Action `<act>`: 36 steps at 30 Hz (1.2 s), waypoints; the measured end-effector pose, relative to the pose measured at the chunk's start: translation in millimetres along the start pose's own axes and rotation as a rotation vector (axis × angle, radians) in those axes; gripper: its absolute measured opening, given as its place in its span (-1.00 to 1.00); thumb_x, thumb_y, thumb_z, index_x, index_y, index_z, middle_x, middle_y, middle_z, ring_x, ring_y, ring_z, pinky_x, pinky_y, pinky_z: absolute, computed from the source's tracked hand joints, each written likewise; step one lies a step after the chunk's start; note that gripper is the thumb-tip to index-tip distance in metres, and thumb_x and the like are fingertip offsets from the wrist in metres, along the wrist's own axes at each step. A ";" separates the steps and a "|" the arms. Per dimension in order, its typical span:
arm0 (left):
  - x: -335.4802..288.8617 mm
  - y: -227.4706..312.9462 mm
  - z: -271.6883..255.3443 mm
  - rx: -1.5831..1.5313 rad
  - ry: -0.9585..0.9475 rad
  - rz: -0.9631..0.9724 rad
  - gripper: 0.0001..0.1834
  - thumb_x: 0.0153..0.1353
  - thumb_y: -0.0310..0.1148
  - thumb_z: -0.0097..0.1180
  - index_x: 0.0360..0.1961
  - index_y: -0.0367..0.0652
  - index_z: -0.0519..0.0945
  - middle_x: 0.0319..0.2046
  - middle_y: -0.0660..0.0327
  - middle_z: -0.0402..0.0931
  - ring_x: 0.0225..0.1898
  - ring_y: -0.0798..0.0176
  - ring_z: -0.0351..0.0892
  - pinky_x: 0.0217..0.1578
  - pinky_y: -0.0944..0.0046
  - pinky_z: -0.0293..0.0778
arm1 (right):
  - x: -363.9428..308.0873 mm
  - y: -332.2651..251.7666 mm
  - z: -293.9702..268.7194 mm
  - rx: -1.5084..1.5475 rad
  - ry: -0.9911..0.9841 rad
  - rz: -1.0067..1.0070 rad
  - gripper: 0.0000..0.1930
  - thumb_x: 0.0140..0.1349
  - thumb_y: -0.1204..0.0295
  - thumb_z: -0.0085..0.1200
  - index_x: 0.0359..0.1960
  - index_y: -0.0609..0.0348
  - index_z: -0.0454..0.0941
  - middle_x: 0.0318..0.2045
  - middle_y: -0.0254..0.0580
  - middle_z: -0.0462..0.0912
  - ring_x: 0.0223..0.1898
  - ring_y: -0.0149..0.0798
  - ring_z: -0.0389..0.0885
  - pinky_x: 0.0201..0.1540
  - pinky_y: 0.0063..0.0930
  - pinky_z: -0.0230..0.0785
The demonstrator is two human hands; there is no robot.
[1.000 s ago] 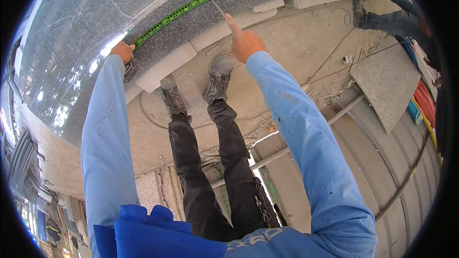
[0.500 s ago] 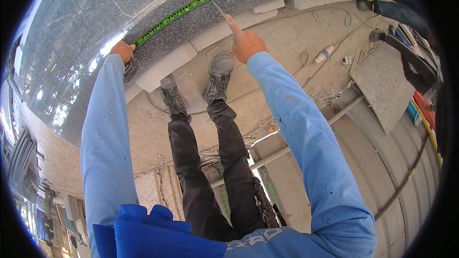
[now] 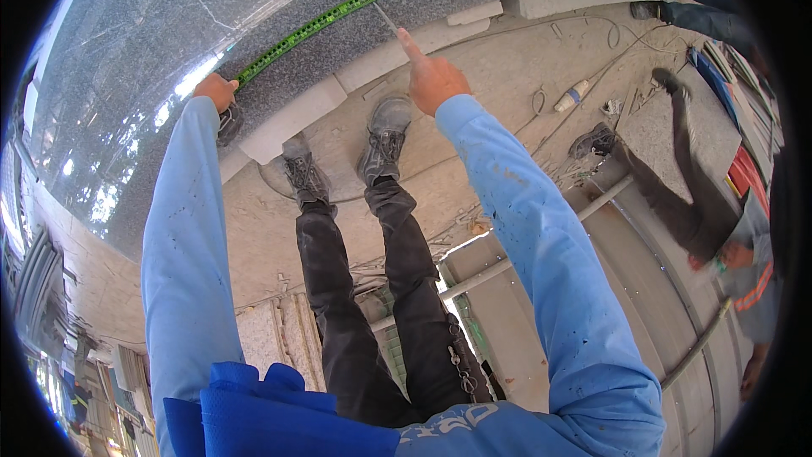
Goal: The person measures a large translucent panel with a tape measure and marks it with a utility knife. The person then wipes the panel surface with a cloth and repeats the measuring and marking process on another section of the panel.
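Observation:
A green tape measure (image 3: 338, 13) lies stretched in a long line over the dark grey speckled stone slab (image 3: 298, 68). At its near left end, my left hand (image 3: 216, 91) is closed on it, and a dark rounded part shows just below the fingers. My right hand (image 3: 437, 80) hangs over the slab's near edge with the index finger extended, gripping a thin grey pointed stick (image 3: 387, 17). The stick's tip meets the slab close beside the tape's lower edge. What the curled fingers do underneath is hidden.
Pale blocks (image 3: 309, 114) run under the slab's near edge. On the dusty floor lie a cable (image 3: 613, 63) and a white connector (image 3: 573, 95). A co-worker (image 3: 706, 211) walks at the right, and another person's leg (image 3: 702, 19) stands at the slab's far right end.
A co-worker has stepped into the right side, over the leaning flat board and metal sheets. My hands and the tape have stayed almost in place.

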State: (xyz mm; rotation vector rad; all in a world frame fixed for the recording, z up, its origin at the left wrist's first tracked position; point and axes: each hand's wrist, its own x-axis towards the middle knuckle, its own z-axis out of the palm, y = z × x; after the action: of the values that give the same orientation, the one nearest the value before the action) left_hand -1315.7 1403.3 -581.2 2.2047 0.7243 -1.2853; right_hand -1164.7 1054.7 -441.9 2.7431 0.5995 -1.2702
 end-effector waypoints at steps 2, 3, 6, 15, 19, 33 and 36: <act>-1.4 3.5 -2.5 -0.006 -0.017 -0.010 -0.58 0.21 -0.09 0.01 -0.57 -0.17 0.69 -0.43 0.01 0.62 -0.31 -0.02 0.60 -0.15 0.09 0.43 | 0.8 2.3 2.0 0.009 0.001 -0.006 -0.24 0.12 0.53 -0.13 0.36 -0.33 -0.09 -0.47 0.15 0.58 -0.41 0.15 0.57 -0.29 0.01 0.40; -2.0 5.5 -3.6 -0.002 -0.020 -0.010 -0.58 0.21 -0.09 0.01 -0.57 -0.17 0.69 -0.43 0.01 0.62 -0.30 -0.02 0.60 -0.14 0.09 0.42 | 1.1 3.6 2.9 0.013 0.001 -0.008 -0.24 0.12 0.53 -0.13 0.36 -0.33 -0.09 -0.47 0.15 0.58 -0.41 0.15 0.57 -0.29 0.01 0.40; -1.5 3.9 -3.5 -0.008 -0.025 -0.016 -0.58 0.21 -0.09 0.02 -0.57 -0.19 0.69 -0.42 0.00 0.62 -0.29 -0.03 0.60 -0.14 0.08 0.42 | 1.5 4.1 4.1 0.005 0.021 -0.023 -0.24 0.12 0.53 -0.12 0.36 -0.33 -0.10 -0.48 0.14 0.58 -0.41 0.16 0.57 -0.29 0.01 0.39; -5.9 5.6 -5.0 -0.018 -0.007 -0.038 -0.57 0.22 -0.08 0.02 -0.49 -0.26 0.67 -0.36 -0.08 0.59 -0.24 -0.10 0.57 -0.15 0.03 0.40 | 2.3 -18.4 -29.8 -0.116 -0.206 -0.021 -0.28 0.18 0.57 -0.16 0.37 -0.06 -0.14 -0.24 0.13 0.59 -0.22 0.05 0.60 -0.17 -0.12 0.46; -11.6 13.0 -13.5 -0.031 -0.040 -0.028 -0.57 0.22 -0.08 0.03 -0.39 -0.30 0.65 -0.31 -0.14 0.57 -0.20 -0.13 0.56 -0.12 0.01 0.39 | 4.9 -18.6 -44.4 -0.187 -0.274 -0.045 -0.25 0.13 0.59 -0.14 0.37 -0.03 -0.14 -0.23 0.17 0.58 -0.21 0.09 0.59 -0.17 -0.07 0.44; 2.7 6.8 -4.4 -0.022 -0.045 -0.059 -0.57 0.19 -0.07 0.06 -0.35 -0.30 0.64 -0.27 -0.15 0.57 -0.14 -0.16 0.55 -0.10 0.01 0.41 | -9.1 -10.4 -39.8 -0.061 -0.026 -0.067 -0.27 0.10 0.55 -0.15 0.35 -0.19 -0.05 -0.41 0.19 0.57 -0.36 0.19 0.56 -0.26 0.03 0.39; 3.6 -2.3 -1.8 -0.041 -0.043 -0.068 -0.58 0.20 -0.08 0.06 -0.34 -0.30 0.64 -0.28 -0.15 0.57 -0.15 -0.15 0.55 -0.10 0.00 0.40 | -5.5 -11.3 -34.1 -0.055 -0.024 -0.059 -0.28 0.09 0.55 -0.15 0.34 -0.20 -0.03 -0.42 0.19 0.57 -0.37 0.17 0.56 -0.28 0.03 0.39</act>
State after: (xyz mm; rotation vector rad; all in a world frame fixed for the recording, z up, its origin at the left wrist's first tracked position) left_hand -1314.6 1406.9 -583.9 2.1301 0.8072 -1.3353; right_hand -1147.5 1070.7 -414.0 2.6807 0.7073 -1.2765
